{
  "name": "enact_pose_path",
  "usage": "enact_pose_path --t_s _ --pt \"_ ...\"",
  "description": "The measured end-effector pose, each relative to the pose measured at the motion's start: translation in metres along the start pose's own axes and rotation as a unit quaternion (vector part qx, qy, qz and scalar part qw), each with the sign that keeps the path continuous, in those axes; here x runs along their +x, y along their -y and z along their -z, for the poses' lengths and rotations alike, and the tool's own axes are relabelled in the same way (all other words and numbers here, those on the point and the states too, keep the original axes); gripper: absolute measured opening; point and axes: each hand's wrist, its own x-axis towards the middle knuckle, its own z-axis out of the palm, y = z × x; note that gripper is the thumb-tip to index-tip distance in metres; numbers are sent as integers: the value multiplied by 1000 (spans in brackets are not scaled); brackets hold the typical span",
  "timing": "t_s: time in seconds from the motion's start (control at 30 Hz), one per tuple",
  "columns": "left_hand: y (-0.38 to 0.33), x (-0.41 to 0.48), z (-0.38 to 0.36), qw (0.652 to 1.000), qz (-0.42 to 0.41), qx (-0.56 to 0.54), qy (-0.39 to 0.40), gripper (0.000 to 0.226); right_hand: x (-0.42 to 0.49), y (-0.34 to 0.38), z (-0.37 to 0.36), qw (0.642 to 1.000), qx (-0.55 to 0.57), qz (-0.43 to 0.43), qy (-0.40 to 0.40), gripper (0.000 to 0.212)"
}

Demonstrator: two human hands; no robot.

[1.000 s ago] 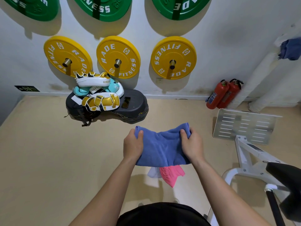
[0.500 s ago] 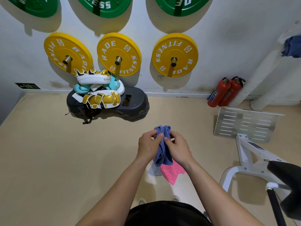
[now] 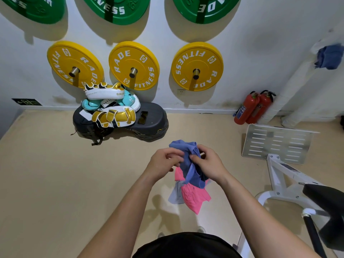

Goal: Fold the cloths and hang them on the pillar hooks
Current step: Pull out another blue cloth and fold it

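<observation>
The fingers point(image 3: 173, 156) of my left hand point(image 3: 162, 163) are curled in and pinch the left edge of the blue cloth point(image 3: 192, 175), just below the middle of the frame. The right hand point(image 3: 208, 165) grips the same cloth from the other side, thumb pressed on its front and the other fingers curled behind it, mostly out of my sight. The hands sit close together with the cloth bunched into a narrow upright fold between them. Its top pokes up above the knuckles and its tail droops below the right palm. Under it a pink cloth point(image 3: 193, 199) and a pale cloth point(image 3: 175, 195) hang over the beige floor point(image 3: 55, 183); I cannot tell which hand carries them. Further up and to the left, a black step platform point(image 3: 152, 121) lies against the wall, stacked with white, gold and teal boxing pads point(image 3: 111, 105). Three yellow weight plates point(image 3: 134, 66) hang on pegs above it, with green plates point(image 3: 115, 8) along the top edge. At the right I see two red fire extinguishers point(image 3: 251, 108), a slotted metal plate point(image 3: 275, 142), a white machine frame point(image 3: 283, 175) and a black pad point(image 3: 327, 202). In the upper right corner a second blue cloth point(image 3: 328, 56) hangs on the white pillar point(image 3: 297, 88).
</observation>
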Motion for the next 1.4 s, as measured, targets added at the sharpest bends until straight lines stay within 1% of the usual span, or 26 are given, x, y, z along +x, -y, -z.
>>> enact_pose_path --t_s 0.03,0.07,0.1,0.13,0.17,0.2,0.23,0.27,0.3,0.33,0.4,0.47,0.57,0.63,0.73,0.77,0.8,0.83,0.9,0.93,0.97,1.03,1.1,1.2,1.27,1.4 --pt "5 3 4 998 -12 32 -56 18 0 3 3 1000 11 -5 7 14" --pt "12 8 8 992 -13 62 -106 27 -1 7 6 1000 21 -11 11 15" --pt "16 10 11 987 -10 80 -136 42 -1 11 9 999 32 -13 13 16" --pt "22 14 13 986 1 88 -141 58 -2 16 12 999 42 -13 13 18" --pt "25 16 15 990 15 79 -119 71 -3 20 14 998 55 -11 15 18" --pt "29 20 15 995 31 50 -83 76 -4 24 16 997 70 -9 17 18" --pt "32 23 15 998 34 7 -45 70 -5 28 18 996 89 -11 17 20" --pt "34 26 14 999 27 -44 -13 55 -6 30 19 994 109 -20 13 24" --pt "33 27 12 996 15 -88 6 39 -7 31 20 991 127 -31 4 26" --pt "31 29 9 992 1 -125 8 30 -8 30 21 989 139 -46 -8 28" --pt "26 32 2 988 -15 -155 -12 30 -5 19 22 986 141 -83 -34 27" --pt "18 35 -7 992 -46 -112 -21 29 -5 4 24 982 131 -127 -44 35" --pt "6 42 -22 991 -133 9 26 18 -10 -11 36 983 75 -160 -57 68" --pt "-6 49 -32 977 -181 85 76 15 -14 -18 49 989 -3 -134 -57 84" --pt "-25 62 -53 959 -198 151 132 17 -10 -31 74 990 -111 -77 -28 97" --pt "-30 67 -61 956 -199 164 142 19 -6 -35 81 989 -131 -65 -20 95" --pt "-35 73 -70 952 -201 177 150 20 -1 -40 88 989 -139 -51 -15 86" --pt "-40 81 -79 949 -202 187 157 23 5 -46 98 990 -132 -38 -13 71" --pt "-50 100 -100 948 -196 191 164 29 17 -57 120 996 -87 -27 -24 32" --pt "-55 110 -112 952 -183 185 161 30 23 -62 135 997 -66 -33 -27 22" --pt "-62 120 -124 958 -167 176 151 29 28 -67 152 997 -58 -41 -26 19" --pt "-79 142 -152 969 -145 153 126 27 39 -75 189 996 -65 -50 -22 25" --pt "-99 162 -185 974 -143 139 109 23 49 -83 228 996 -56 -61 -27 27" --pt "-132 192 -237 977 -145 121 103 24 58 -98 295 996 -32 -73 -33 22" --pt "-154 210 -271 977 -151 111 97 18 61 -108 338 996 -19 -71 -43 27" --pt "-191 236 -336 979 -162 101 73 11 69 -122 407 983 71 -68 -153 28"
